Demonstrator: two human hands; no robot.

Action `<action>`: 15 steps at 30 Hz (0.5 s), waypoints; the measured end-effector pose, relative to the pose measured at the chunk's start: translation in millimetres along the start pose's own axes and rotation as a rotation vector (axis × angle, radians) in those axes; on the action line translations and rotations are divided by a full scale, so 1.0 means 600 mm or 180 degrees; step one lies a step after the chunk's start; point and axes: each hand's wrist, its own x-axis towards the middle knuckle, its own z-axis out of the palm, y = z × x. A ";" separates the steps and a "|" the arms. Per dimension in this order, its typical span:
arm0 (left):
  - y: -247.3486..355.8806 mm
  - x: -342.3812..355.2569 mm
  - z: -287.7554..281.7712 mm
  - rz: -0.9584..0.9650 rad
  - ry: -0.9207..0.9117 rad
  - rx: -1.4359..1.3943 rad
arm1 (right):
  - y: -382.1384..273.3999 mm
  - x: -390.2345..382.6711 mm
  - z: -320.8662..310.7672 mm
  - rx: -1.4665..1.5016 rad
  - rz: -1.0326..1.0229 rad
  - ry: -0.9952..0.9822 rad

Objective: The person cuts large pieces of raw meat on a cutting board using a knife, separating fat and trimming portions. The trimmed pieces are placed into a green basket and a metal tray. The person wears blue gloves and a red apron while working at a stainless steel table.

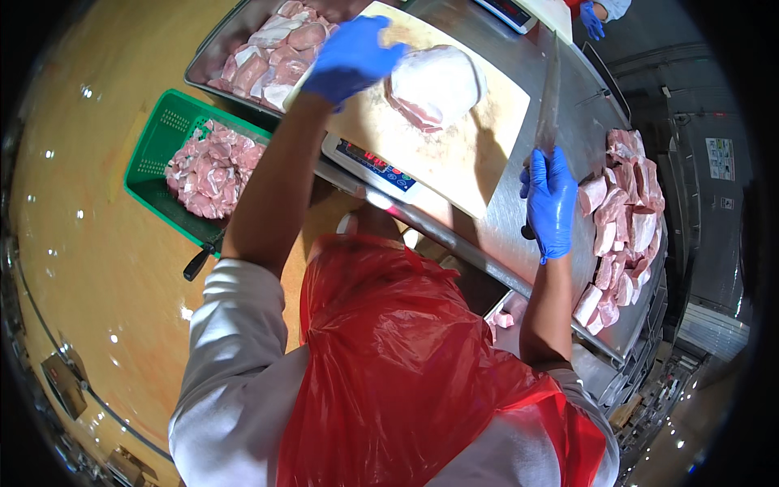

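The left hand [355,61], in a blue glove, was above the upper left part of a pale cutting board [495,134], its fingers loosely parted with nothing seen in them; whether its fingertips touched the large cut of meat [438,85] just beside them could not be told. That cut lay on the board, its whitish fatty side up. The right hand [550,203], also gloved in blue, was closed round the handle of a knife [550,93], the long blade pointing away from the person over the steel counter [507,207]. Near the right hand, blocks of meat [629,219] lay heaped along the counter's right side. Left of the board, a metal tray [197,75] held meat chunks [280,49], and below it a green basket [146,166] held small trimmings [213,172]. A scale [377,166] showed beneath the board's near edge.
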 end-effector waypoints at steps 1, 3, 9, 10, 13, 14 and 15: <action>0.061 0.092 -0.002 -0.2339 -0.1406 -0.1264 | 0.004 -0.008 -0.004 -0.0048 0.0123 0.0073; 0.115 0.163 0.022 -0.2425 -0.2694 -0.0796 | 0.009 -0.015 -0.001 -0.0152 0.0156 0.0120; 0.150 0.181 0.056 -0.0369 -0.3268 -0.0436 | 0.033 -0.033 -0.019 -0.0185 0.0093 0.0143; 0.127 0.173 0.049 0.0268 -0.3246 -0.0680 | 0.038 -0.035 -0.023 -0.0200 0.0120 0.0138; 0.063 0.127 0.042 0.1292 -0.1906 -0.0683 | 0.067 -0.050 -0.040 -0.0427 0.0150 0.0137; 0.042 0.115 0.033 0.1427 -0.1538 -0.0662 | 0.076 -0.055 -0.043 -0.0452 0.0224 0.0070; 0.026 0.107 0.026 0.0947 -0.1427 -0.0573 | 0.087 -0.060 -0.046 -0.0483 0.0309 0.0018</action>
